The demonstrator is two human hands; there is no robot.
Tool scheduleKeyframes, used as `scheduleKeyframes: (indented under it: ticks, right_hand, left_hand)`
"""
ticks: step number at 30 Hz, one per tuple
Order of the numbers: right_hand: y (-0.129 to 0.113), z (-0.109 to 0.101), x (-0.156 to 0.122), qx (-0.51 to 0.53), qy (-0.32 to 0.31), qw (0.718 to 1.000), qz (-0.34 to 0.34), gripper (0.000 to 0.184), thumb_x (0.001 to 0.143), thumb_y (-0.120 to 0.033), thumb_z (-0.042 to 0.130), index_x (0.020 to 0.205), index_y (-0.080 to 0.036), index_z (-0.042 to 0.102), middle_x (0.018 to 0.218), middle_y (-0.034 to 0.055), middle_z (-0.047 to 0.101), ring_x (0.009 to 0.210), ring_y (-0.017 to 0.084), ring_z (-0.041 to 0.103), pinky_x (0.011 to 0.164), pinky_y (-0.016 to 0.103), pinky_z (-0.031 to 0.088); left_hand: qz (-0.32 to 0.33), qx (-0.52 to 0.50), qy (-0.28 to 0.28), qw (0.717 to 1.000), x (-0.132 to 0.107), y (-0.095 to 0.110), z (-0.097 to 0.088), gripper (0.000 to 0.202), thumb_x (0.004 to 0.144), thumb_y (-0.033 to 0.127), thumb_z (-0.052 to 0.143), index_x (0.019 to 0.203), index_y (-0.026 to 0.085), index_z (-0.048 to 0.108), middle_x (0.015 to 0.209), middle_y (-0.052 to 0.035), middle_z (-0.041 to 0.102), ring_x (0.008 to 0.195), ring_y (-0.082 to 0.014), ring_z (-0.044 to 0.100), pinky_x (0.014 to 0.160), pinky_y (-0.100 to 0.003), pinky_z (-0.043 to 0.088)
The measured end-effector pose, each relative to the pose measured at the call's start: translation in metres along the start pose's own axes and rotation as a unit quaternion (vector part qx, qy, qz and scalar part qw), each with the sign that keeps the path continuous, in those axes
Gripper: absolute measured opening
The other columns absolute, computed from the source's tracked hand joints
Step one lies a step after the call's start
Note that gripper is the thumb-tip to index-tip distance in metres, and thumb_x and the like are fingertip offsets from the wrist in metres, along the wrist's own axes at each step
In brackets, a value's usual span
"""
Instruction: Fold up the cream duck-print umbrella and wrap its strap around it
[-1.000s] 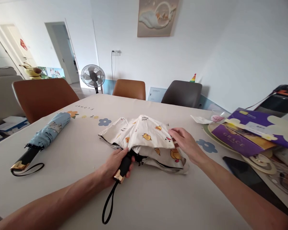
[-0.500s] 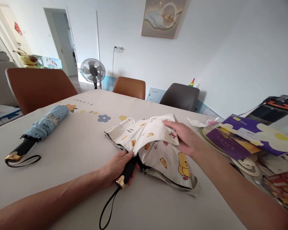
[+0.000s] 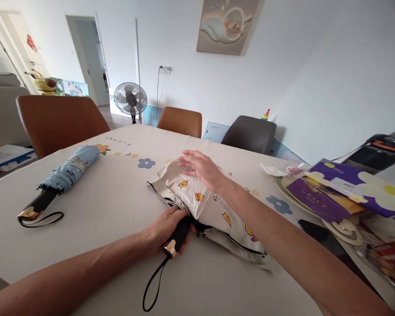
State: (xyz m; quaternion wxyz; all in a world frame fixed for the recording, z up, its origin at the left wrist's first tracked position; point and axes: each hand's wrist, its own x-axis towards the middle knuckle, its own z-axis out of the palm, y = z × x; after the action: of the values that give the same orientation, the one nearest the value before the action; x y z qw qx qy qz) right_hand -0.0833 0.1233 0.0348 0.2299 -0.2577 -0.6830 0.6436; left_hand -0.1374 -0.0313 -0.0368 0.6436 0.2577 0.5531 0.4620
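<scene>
A white folding umbrella (image 3: 206,206) with yellow duck prints lies half-collapsed on the table, its canopy loose and spread to both sides. My left hand (image 3: 167,228) is wrapped round its black handle (image 3: 180,232), which ends in a gold cap and a hanging black wrist strap (image 3: 151,287). Over the canopy's far part is my right hand (image 3: 202,171), fingers stretched out and slightly apart, near or lightly touching the fabric. To the left a light-blue folding umbrella (image 3: 74,169), furled, rests on the table with a similar black and gold handle.
The table (image 3: 95,210) has a flower-printed cover. On its right side lie a purple packet (image 3: 316,193), a dark phone-like slab (image 3: 319,232) and a plate under papers. Chairs (image 3: 181,120) stand along the far edge, a fan (image 3: 131,98) behind them.
My right hand has let go of the canopy flap it gripped on the right and moved left with fingers opened. The flap now lies folded over leftward. My left hand keeps the handle.
</scene>
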Motion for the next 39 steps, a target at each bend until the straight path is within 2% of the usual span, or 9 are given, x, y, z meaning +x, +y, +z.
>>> scheduleKeyframes:
  ticks: [3, 7, 9, 11, 15, 19, 27, 35, 39]
  right_hand:
    - [0.013, 0.001, -0.003, -0.069, 0.000, 0.997, -0.045, 0.039, 0.082, -0.038, 0.057, 0.117, -0.020, 0.052, 0.129, 0.0105, 0.054, 0.119, 0.022, 0.051, 0.097, 0.039, 0.044]
    - [0.020, -0.013, -0.025, -0.174, 0.061, 0.970, -0.159, 0.039, 0.085, -0.035, 0.053, 0.121, -0.022, 0.051, 0.133, 0.0084, 0.051, 0.126, 0.022, 0.045, 0.104, 0.041, 0.036]
    - [0.022, -0.025, -0.045, -0.275, 0.091, 0.934, -0.209, 0.038, 0.087, -0.035, 0.050, 0.123, -0.026, 0.050, 0.133, 0.0050, 0.051, 0.127, 0.023, 0.043, 0.105, 0.045, 0.034]
    - [0.027, -0.035, -0.067, -0.374, 0.075, 0.891, -0.244, 0.035, 0.087, -0.033, 0.051, 0.121, -0.027, 0.053, 0.131, 0.0047, 0.053, 0.123, 0.024, 0.047, 0.103, 0.047, 0.036]
    - [0.045, -0.043, -0.100, -0.509, -0.034, 0.796, -0.325, 0.039, 0.086, -0.028, 0.051, 0.125, -0.025, 0.051, 0.132, 0.0077, 0.053, 0.128, 0.025, 0.041, 0.108, 0.053, 0.025]
    - [0.056, -0.033, -0.108, -0.559, -0.074, 0.754, -0.336, 0.047, 0.090, -0.021, 0.044, 0.137, -0.023, 0.039, 0.137, 0.0086, 0.048, 0.134, 0.024, 0.034, 0.109, 0.055, 0.023]
    - [0.058, -0.010, -0.094, -0.553, -0.063, 0.759, -0.337, 0.048, 0.093, -0.015, 0.037, 0.140, -0.021, 0.035, 0.138, 0.0098, 0.047, 0.134, 0.023, 0.033, 0.108, 0.055, 0.026]
    - [0.061, -0.008, -0.093, -0.524, -0.104, 0.790, -0.303, 0.061, 0.090, -0.010, 0.031, 0.146, -0.016, 0.008, 0.140, 0.0135, 0.043, 0.135, 0.019, 0.031, 0.112, 0.053, 0.021]
    - [0.063, -0.009, -0.095, -0.507, -0.108, 0.799, -0.306, 0.062, 0.090, -0.009, 0.029, 0.146, -0.016, 0.004, 0.138, 0.0131, 0.046, 0.134, 0.018, 0.033, 0.113, 0.052, 0.021]
  left_hand:
    - [-0.030, -0.032, -0.010, 0.999, -0.002, 0.006, 0.001, 0.037, 0.078, 0.053, 0.045, 0.074, 0.016, 0.049, 0.051, -0.0028, 0.057, 0.035, -0.0127, 0.050, 0.035, -0.023, 0.037]
    - [-0.001, -0.054, 0.036, 0.998, -0.003, 0.009, 0.003, 0.040, 0.075, 0.058, 0.054, 0.074, 0.019, 0.043, 0.054, 0.0006, 0.057, 0.033, -0.0104, 0.047, 0.031, -0.022, 0.037]
    - [0.005, -0.060, 0.043, 0.997, -0.002, 0.007, 0.004, 0.040, 0.074, 0.057, 0.057, 0.075, 0.019, 0.042, 0.057, 0.0007, 0.058, 0.034, -0.0105, 0.049, 0.031, -0.022, 0.038]
    - [0.007, -0.071, 0.043, 0.996, 0.000, 0.004, 0.003, 0.037, 0.076, 0.054, 0.057, 0.076, 0.019, 0.042, 0.059, 0.0001, 0.060, 0.036, -0.0110, 0.051, 0.032, -0.022, 0.039]
    - [0.001, -0.059, 0.030, 0.998, 0.002, 0.000, 0.000, 0.038, 0.079, 0.055, 0.052, 0.075, 0.018, 0.044, 0.051, -0.0003, 0.057, 0.033, -0.0111, 0.048, 0.031, -0.022, 0.038]
    - [0.009, -0.040, 0.005, 0.999, 0.002, -0.002, -0.003, 0.048, 0.079, 0.063, 0.045, 0.073, 0.016, 0.051, 0.049, -0.0018, 0.057, 0.033, -0.0106, 0.048, 0.033, -0.021, 0.037]
    - [0.025, -0.030, -0.017, 0.999, 0.000, 0.000, -0.002, 0.059, 0.071, 0.074, 0.045, 0.069, 0.015, 0.053, 0.049, -0.0025, 0.056, 0.031, -0.0115, 0.047, 0.032, -0.022, 0.037]
    - [0.027, -0.074, -0.015, 0.997, -0.001, 0.003, -0.002, 0.043, 0.072, 0.056, 0.061, 0.071, 0.015, 0.050, 0.057, -0.0031, 0.060, 0.041, -0.0140, 0.056, 0.042, -0.028, 0.048]
    - [0.005, -0.051, -0.048, 0.998, 0.002, 0.000, -0.006, 0.046, 0.075, 0.059, 0.056, 0.072, 0.013, 0.054, 0.059, -0.0063, 0.061, 0.048, -0.0161, 0.060, 0.050, -0.031, 0.052]
